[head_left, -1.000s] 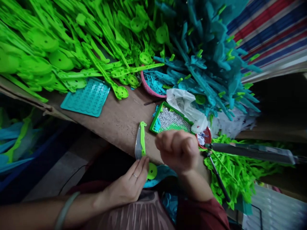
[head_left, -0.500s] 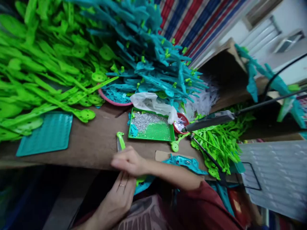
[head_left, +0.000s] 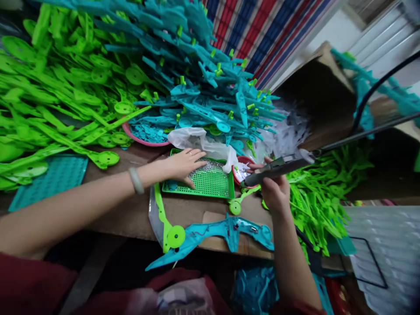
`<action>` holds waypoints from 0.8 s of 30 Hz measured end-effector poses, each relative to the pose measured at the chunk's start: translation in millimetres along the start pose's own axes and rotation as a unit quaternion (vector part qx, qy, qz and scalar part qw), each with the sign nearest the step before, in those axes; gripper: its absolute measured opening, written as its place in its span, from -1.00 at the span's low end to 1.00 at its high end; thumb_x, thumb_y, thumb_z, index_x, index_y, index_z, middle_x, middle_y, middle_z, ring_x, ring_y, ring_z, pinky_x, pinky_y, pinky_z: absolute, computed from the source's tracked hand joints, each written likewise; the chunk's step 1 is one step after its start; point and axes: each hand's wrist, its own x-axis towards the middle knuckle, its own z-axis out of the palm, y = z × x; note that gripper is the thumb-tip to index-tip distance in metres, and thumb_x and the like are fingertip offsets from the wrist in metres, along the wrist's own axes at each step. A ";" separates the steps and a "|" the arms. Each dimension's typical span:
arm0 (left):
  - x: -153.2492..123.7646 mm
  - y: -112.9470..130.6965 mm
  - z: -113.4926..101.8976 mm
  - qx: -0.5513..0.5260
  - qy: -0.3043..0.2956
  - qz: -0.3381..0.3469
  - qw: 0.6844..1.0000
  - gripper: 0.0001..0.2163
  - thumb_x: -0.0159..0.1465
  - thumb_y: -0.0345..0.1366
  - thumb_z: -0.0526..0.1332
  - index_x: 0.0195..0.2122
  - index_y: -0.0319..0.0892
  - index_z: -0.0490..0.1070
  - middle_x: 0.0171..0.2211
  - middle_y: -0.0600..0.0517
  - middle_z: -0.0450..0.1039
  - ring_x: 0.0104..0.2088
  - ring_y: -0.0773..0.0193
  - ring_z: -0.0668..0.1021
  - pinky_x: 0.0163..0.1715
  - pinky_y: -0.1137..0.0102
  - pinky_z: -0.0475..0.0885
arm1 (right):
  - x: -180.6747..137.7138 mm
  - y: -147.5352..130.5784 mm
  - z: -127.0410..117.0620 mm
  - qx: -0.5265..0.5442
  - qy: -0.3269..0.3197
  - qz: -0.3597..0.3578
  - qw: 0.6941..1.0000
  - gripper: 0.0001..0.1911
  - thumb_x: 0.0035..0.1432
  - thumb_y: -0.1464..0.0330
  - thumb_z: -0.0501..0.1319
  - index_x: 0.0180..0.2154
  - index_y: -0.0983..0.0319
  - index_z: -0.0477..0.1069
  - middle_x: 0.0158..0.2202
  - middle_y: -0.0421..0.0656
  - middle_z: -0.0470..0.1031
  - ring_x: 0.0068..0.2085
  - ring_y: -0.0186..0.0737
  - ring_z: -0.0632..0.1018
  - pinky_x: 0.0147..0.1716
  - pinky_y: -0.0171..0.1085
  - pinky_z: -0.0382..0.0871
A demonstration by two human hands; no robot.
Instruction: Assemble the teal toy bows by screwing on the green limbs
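"On the table (head_left: pixel 131 210), where is the left hand (head_left: pixel 183 165)?"

"Over the green tray (head_left: pixel 210 183), near its middle, with the silver bits (head_left: pixel 211 165) around the fingertips. Its fingers are spread and the thumb stands apart from them."

"And the right hand (head_left: pixel 277 192)?"

"At the dark tool (head_left: pixel 284 166), which slants up toward the right just beyond the tray. The fingers pass behind it and the thumb is at its lower edge; I can't tell whether they're clamped on it."

"What's nearest those two?"

"The red basket (head_left: pixel 234 175), between the tray and the right hand, holding white pieces. A white plastic bag (head_left: pixel 203 142) lies along the tray's far side."

"Closer to the person?"

"A teal bow-shaped part (head_left: pixel 203 232) at the table's near edge, its left end overhanging. A lime arm (head_left: pixel 176 236) with a round disc sits over that end."

"Farther out?"

"The pink bowl (head_left: pixel 144 142) of teal scraps, the teal heap (head_left: pixel 210 87) behind it, and the lime heap (head_left: pixel 72 96) to the left."
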 end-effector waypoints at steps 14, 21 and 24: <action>4.7 -22.1 -7.5 -0.011 -0.078 0.023 0.997 0.10 -0.11 0.13 0.51 0.42 -0.12 0.08 0.47 -0.32 -0.12 0.43 -0.36 -0.01 0.35 -0.11 -0.13 | -7.4 -10.0 56.0 0.115 -0.130 -0.011 0.985 -0.64 0.15 0.20 0.31 -0.04 0.11 0.35 -0.50 -0.28 0.48 -0.48 -0.21 0.52 -0.44 -0.18 0.48; 7.5 -20.1 -23.1 -0.009 -0.060 0.024 0.998 -0.19 0.07 0.00 0.46 0.30 -0.20 0.27 0.39 -0.33 0.12 0.36 -0.26 0.20 0.31 -0.01 0.09 | -20.4 -11.1 70.6 0.127 -0.137 0.003 0.982 -0.66 0.18 0.26 0.28 -0.02 0.11 0.32 -0.47 -0.27 0.49 -0.43 -0.19 0.52 -0.38 -0.16 0.45; 6.7 -15.4 -41.4 -0.090 -0.143 -0.036 0.985 -0.61 0.27 -0.17 0.28 0.08 -0.23 0.47 0.09 -0.25 0.50 0.05 -0.04 0.51 0.09 0.16 0.36 | -24.7 -13.1 71.7 0.124 -0.129 0.003 0.984 -0.68 0.19 0.28 0.28 -0.02 0.11 0.32 -0.46 -0.26 0.50 -0.42 -0.20 0.52 -0.36 -0.16 0.45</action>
